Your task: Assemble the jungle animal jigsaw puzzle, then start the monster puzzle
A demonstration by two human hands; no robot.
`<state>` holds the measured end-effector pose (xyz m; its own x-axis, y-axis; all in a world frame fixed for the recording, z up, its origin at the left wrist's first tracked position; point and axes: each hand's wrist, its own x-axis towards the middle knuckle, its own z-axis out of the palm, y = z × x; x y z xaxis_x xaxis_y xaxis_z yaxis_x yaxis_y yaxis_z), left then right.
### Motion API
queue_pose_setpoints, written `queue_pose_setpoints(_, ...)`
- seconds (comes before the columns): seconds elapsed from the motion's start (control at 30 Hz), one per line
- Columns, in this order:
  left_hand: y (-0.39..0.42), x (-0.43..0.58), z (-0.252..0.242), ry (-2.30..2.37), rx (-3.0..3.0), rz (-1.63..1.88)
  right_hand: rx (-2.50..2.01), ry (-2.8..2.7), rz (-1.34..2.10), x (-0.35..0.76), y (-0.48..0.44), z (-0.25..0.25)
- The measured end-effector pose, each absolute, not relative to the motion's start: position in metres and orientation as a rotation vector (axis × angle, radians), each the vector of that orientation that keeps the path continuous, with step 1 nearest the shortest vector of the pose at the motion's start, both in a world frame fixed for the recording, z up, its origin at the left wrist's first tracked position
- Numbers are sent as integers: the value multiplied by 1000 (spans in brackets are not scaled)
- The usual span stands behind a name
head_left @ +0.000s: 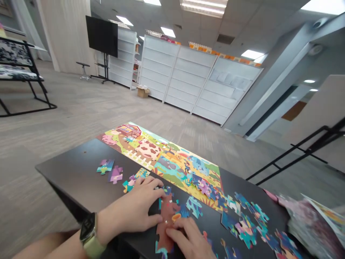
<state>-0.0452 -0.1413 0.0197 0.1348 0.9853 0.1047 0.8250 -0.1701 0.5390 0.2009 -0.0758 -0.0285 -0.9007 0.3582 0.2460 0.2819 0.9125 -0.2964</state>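
Observation:
In front of me on the dark table lies a joined strip of jigsaw puzzle pieces (pixel 166 228) showing a brown animal with teal edges. My left hand (pixel 142 203), with a watch at the wrist, has its curved fingers and thumb against the strip's left side. From the lower right, my right hand (pixel 190 239) presses thumb and index finger onto the brown part. A teal spotted puzzle piece (pixel 194 207) lies just right of the strip. Beyond my left fingers are a few more puzzle pieces (pixel 129 184), partly covered by the hand.
Two picture sheets, a farm scene (pixel 134 144) and a safari scene (pixel 185 169), lie along the table's far edge. Loose pieces (pixel 245 230) spread to the right, near a clear plastic bag (pixel 309 216). A purple piece (pixel 116 175) sits on the left of the table (pixel 72 169).

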Motion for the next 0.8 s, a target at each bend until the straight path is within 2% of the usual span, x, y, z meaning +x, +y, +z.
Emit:
queue_pose_setpoints(0.23, -144, -40, 26, 1732, 2076, 621, -337, -2745, 447, 203, -67, -17)
queue_pose_setpoints(0.37, -146, -32, 29, 1691, 2054, 593, -689, -2462, 431, 214, -49, 14)
queue_pose_setpoints(0.5, -148, -29, 25, 1660, 2002, 528, -1073, -2490, 424, 224, -29, 31)
queue_pose_setpoints(0.8, -155, -44, 29, 1545, 1935, 401, -1134, -2602, 703, 221, -27, 23)
